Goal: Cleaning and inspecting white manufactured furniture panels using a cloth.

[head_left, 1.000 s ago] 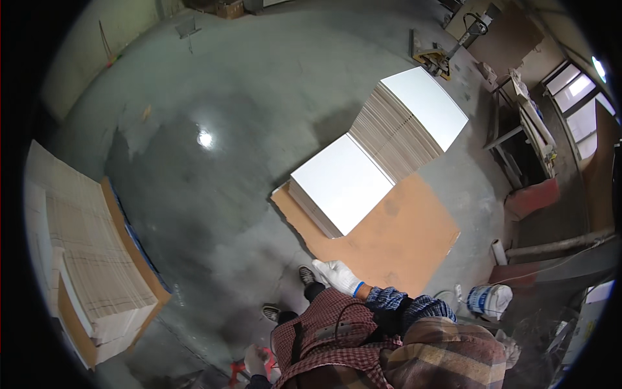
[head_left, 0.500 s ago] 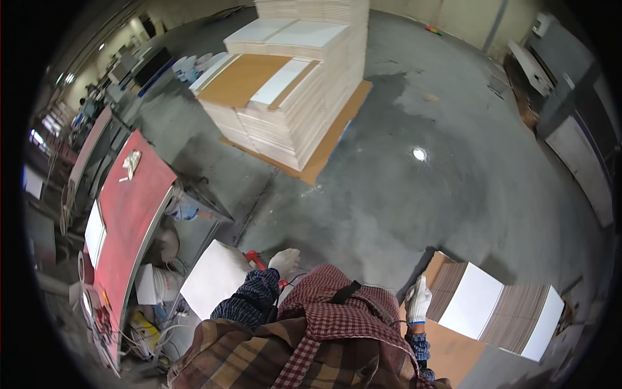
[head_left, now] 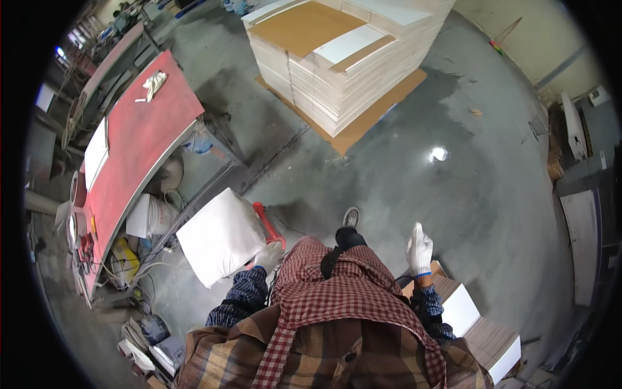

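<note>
The 2 gloves [head_left: 420,251] are matt, knitted cloth; the checked apron [head_left: 353,295], woven cloth. The red frame [head_left: 265,220] looks like smooth plastic, the floor [head_left: 389,185] glossy concrete, the brown sheet [head_left: 308,27] matt cardboard.

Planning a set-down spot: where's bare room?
Bare: floor between sheet stack and right hand; red table between white cloth and white panel. Crowded: by left hand, white block and red object; beneath the table, white container.

The left hand [head_left: 269,256] and right hand [head_left: 420,250] are wearing white gloves [head_left: 423,255]. Red is colouring the frame [head_left: 266,222] beside the left; white and brown, the stack [head_left: 490,334] near the right. Between them, red-and-white checks are patterning the apron [head_left: 350,288].
</note>
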Motion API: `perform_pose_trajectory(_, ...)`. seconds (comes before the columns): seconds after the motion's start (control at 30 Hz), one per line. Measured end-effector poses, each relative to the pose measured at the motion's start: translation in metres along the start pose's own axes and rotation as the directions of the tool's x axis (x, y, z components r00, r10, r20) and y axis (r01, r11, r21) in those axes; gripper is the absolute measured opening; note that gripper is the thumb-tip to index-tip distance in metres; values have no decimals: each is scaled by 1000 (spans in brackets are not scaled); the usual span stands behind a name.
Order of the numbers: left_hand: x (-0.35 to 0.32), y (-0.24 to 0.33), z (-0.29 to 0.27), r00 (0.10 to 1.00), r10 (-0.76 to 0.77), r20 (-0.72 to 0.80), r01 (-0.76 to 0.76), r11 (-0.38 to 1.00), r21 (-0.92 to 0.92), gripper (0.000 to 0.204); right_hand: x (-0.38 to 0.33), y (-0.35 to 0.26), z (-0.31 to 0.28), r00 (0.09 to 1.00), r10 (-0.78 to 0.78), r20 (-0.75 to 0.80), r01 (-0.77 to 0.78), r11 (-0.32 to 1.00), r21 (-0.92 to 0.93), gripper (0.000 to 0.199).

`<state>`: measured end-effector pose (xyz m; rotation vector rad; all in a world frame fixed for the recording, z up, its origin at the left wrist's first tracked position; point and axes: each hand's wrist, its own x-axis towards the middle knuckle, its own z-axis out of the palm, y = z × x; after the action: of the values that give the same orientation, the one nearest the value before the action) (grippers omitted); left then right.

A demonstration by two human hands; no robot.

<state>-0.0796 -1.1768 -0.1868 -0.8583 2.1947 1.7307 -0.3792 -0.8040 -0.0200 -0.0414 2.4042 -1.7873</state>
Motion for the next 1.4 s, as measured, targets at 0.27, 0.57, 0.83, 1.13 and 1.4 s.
perform_pose_trajectory(0.27,13,17,11,887,-445,-124,328,795,-511,50,70,-45,42,926,316,205,-357,910,210,53)
perform_pose_trajectory(0.57,120,97,2,881,-437,-179,237,736,-634,47,191,-83,63,897,326,299,-367,926,92,53)
perform_pose_trajectory(0.83,236,122,-19,958,-234,-166,28,653,-757,45,293,-98,111,898,289,333,-361,915,179,54)
perform_pose_trajectory(1.13,313,120,-123,955,-279,-100,46,475,-879,30,366,-127,193,838,387,385,-424,906,12,57)
perform_pose_trajectory(1.4,393,293,-304,883,-280,-377,42,847,-530,41,417,-142,297,909,393,138,-417,854,311,54)
